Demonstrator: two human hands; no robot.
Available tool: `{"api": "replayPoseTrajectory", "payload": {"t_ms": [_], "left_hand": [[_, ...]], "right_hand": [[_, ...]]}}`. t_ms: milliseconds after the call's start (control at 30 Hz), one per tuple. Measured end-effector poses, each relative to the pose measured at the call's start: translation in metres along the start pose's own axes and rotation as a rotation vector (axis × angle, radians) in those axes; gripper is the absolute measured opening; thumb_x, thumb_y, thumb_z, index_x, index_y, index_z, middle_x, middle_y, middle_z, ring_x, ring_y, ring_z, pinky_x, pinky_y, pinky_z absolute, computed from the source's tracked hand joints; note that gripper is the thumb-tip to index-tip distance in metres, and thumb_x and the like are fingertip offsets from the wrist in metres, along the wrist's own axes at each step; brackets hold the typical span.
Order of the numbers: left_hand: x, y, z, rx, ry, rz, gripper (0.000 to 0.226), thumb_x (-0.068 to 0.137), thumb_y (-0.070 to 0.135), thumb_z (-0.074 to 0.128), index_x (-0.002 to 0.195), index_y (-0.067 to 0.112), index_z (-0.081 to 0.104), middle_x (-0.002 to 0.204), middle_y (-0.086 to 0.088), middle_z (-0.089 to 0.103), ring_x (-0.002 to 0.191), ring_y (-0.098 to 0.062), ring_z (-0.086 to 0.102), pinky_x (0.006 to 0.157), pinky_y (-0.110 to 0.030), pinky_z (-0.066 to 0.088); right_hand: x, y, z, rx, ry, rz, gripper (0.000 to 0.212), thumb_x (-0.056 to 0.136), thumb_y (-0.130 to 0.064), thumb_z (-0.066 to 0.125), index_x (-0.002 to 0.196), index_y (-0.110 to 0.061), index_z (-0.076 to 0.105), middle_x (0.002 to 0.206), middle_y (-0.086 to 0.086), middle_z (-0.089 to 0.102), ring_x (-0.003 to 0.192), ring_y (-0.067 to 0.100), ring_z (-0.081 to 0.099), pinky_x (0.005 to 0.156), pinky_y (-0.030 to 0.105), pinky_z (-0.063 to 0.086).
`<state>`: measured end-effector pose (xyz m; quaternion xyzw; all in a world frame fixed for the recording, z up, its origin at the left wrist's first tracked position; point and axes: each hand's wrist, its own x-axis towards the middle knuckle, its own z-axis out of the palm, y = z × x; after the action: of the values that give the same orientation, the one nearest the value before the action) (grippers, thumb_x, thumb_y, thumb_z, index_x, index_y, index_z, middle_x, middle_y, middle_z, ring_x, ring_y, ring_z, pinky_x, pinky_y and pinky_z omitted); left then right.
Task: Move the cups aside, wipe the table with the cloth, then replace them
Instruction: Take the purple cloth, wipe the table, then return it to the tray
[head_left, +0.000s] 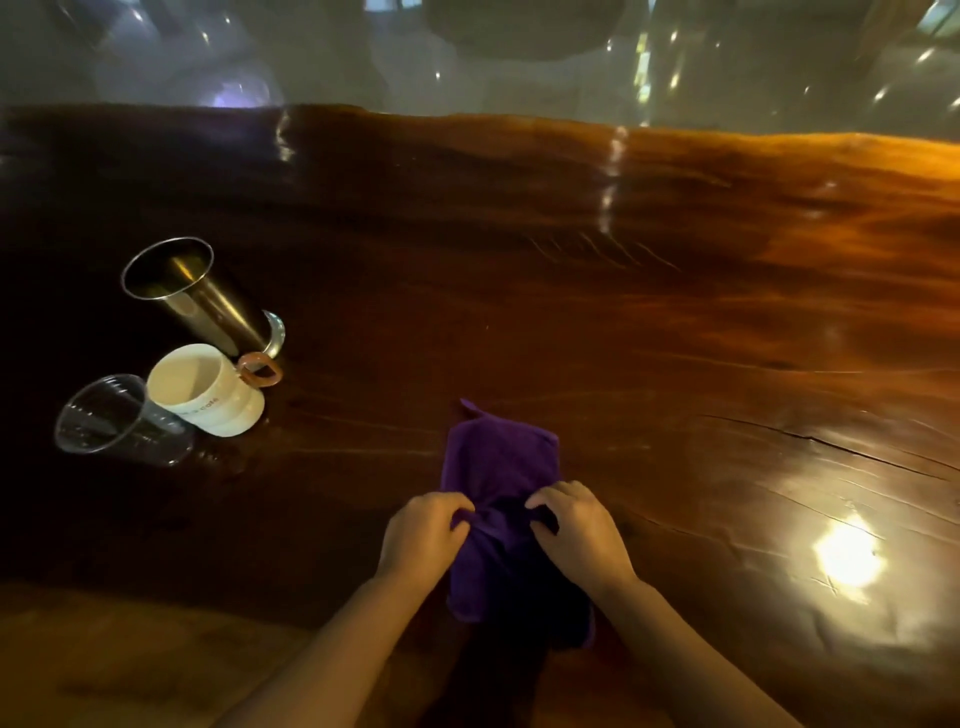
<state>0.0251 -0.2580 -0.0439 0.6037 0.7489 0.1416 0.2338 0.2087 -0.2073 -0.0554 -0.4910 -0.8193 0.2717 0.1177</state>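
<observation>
A purple cloth (498, 462) lies folded on the dark glossy wooden table (649, 312), near its front edge. My left hand (421, 535) pinches the cloth's left edge and my right hand (576, 530) pinches its right edge, both at the cloth's middle. Three cups stand grouped at the left: a tall steel cup (192, 293) at the back, a white mug (208, 389) with a brown handle in front of it, and a clear plastic cup (111, 421) nearest and leftmost.
Bright lamp reflections shine on the table at the right front (847, 556). A crack runs across the wood at the right (831, 441). Beyond the table's far edge the floor is blurred and grey.
</observation>
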Motion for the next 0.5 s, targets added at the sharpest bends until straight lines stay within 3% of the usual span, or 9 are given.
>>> {"api": "replayPoseTrajectory", "payload": {"t_ms": [133, 300, 433, 500], "left_hand": [[0.002, 0.007, -0.034, -0.116, 0.013, -0.100, 0.023, 0.079, 0.017, 0.063, 0.098, 0.030, 0.067, 0.097, 0.008, 0.068, 0.078, -0.005, 0.061, 0.069, -0.021, 0.048], [-0.004, 0.014, -0.105, -0.306, 0.082, -0.165, 0.024, 0.075, 0.010, 0.067, 0.082, 0.033, 0.067, 0.076, 0.019, 0.063, 0.072, 0.005, 0.060, 0.056, -0.006, 0.042], [-0.032, 0.005, -0.176, -0.365, 0.133, -0.151, 0.025, 0.074, 0.013, 0.068, 0.077, 0.037, 0.063, 0.078, 0.014, 0.066, 0.073, 0.006, 0.060, 0.061, -0.011, 0.044], [-0.055, -0.007, -0.212, -0.387, 0.174, -0.145, 0.022, 0.074, 0.015, 0.070, 0.078, 0.035, 0.065, 0.080, 0.014, 0.067, 0.076, 0.005, 0.061, 0.064, -0.010, 0.045]], "right_hand": [[0.013, -0.020, -0.027, 0.117, -0.023, 0.064, 0.021, 0.082, -0.018, 0.063, 0.100, -0.030, 0.062, 0.105, -0.012, 0.062, 0.099, 0.002, 0.049, 0.082, 0.017, 0.037], [0.040, -0.072, -0.071, 0.185, -0.045, 0.006, 0.024, 0.082, -0.014, 0.062, 0.101, -0.030, 0.061, 0.105, -0.014, 0.059, 0.099, 0.004, 0.053, 0.083, 0.025, 0.049], [0.058, -0.134, -0.096, 0.182, -0.079, -0.131, 0.029, 0.081, -0.013, 0.064, 0.095, -0.037, 0.058, 0.095, -0.022, 0.055, 0.091, -0.001, 0.054, 0.070, 0.016, 0.046], [0.063, -0.173, -0.105, 0.174, -0.118, -0.211, 0.031, 0.080, -0.015, 0.065, 0.090, -0.043, 0.055, 0.090, -0.023, 0.055, 0.087, -0.003, 0.054, 0.070, 0.018, 0.048]]}}
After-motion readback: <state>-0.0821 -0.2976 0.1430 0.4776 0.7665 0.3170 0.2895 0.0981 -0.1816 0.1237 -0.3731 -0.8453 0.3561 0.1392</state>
